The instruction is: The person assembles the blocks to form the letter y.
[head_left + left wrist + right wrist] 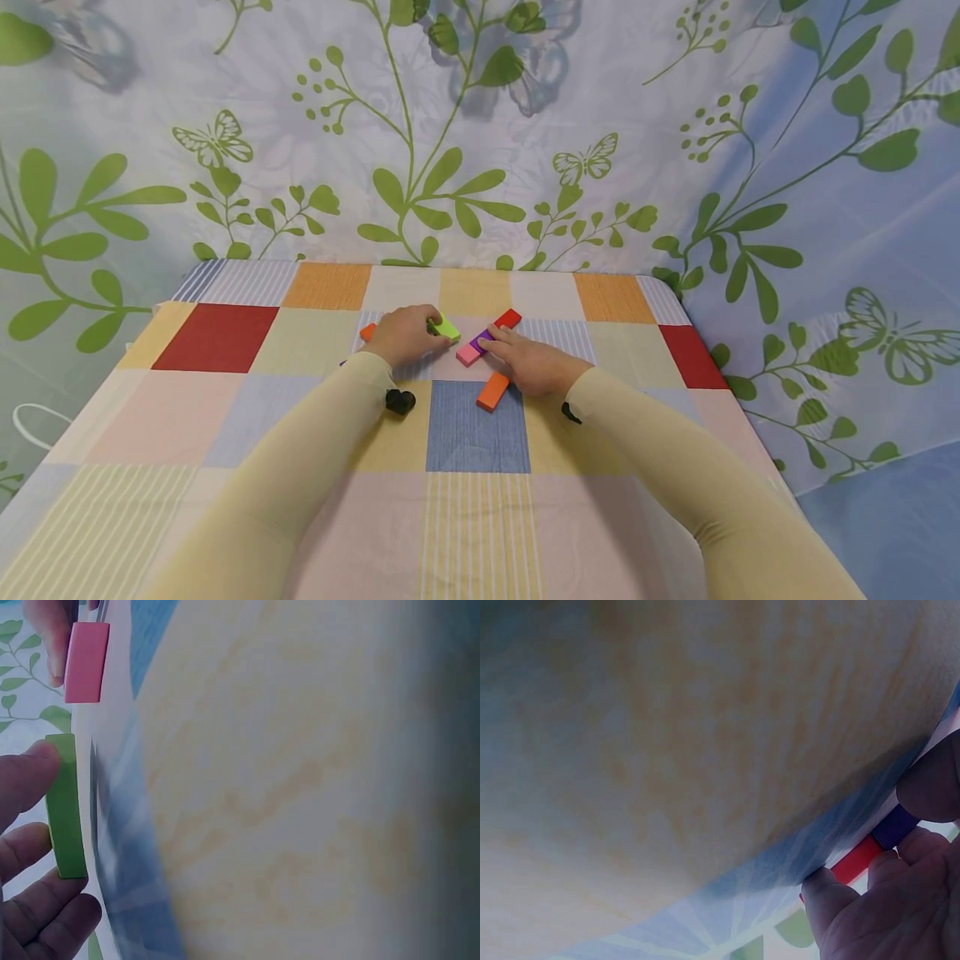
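Note:
My left hand (405, 335) grips a lime-green block (446, 327) at the middle of the table. In the left wrist view, thumb and fingers hold that green block (67, 810) by its ends and side. My right hand (536, 364) pinches a purple block (482, 340). A pink block (468, 355) lies against its near end and a red block (508, 318) lies beyond it, the three in a slanting row. In the right wrist view, the thumb and fingers lie on either side of the purple block (896, 827) and red block (857, 859).
An orange block (492, 392) lies just in front of my right hand. Another orange block (367, 332) shows partly behind my left hand. A patchwork cloth (480, 533) covers the table, and a leaf-patterned curtain (480, 125) hangs behind it. A white cable (33, 425) loops at the left edge.

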`<state>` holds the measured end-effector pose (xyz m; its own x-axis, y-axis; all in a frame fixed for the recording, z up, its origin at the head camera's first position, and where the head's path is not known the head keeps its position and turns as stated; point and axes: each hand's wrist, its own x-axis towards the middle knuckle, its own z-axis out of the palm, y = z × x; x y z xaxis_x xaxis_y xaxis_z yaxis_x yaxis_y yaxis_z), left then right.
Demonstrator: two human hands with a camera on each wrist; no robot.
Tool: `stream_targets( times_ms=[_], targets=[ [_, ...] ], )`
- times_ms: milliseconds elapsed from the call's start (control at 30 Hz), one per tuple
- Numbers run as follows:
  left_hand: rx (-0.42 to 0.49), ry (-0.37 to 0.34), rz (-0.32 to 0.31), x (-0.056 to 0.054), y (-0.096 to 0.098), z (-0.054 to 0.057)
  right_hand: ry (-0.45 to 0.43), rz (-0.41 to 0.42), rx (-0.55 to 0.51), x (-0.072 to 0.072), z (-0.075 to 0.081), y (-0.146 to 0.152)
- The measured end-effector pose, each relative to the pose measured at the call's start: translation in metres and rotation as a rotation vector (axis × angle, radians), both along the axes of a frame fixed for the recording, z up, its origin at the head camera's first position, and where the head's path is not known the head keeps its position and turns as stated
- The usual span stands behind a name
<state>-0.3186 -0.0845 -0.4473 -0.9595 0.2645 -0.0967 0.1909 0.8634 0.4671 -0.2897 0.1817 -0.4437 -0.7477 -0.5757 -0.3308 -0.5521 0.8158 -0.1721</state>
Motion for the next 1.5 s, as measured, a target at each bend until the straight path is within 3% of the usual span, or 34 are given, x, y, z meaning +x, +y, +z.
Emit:
stream_targets(
  times_ms=[800, 1100, 1500],
  targets=[
    [-0.005, 0.014, -0.016, 0.002, 0.009, -0.007, 0.007, 0.019, -0.012, -0.002, -0.002, 0.001],
    [0.008, -0.033, -0.013, 0.004, 0.006, -0.003, 0.012, 0.031, -0.02, -0.002, -0.002, 0.002],
    [-0.006, -0.019, -0.027, 0.004, 0.007, -0.001, 0.01, 0.03, -0.012, -0.002, -0.002, 0.002]
  ],
)
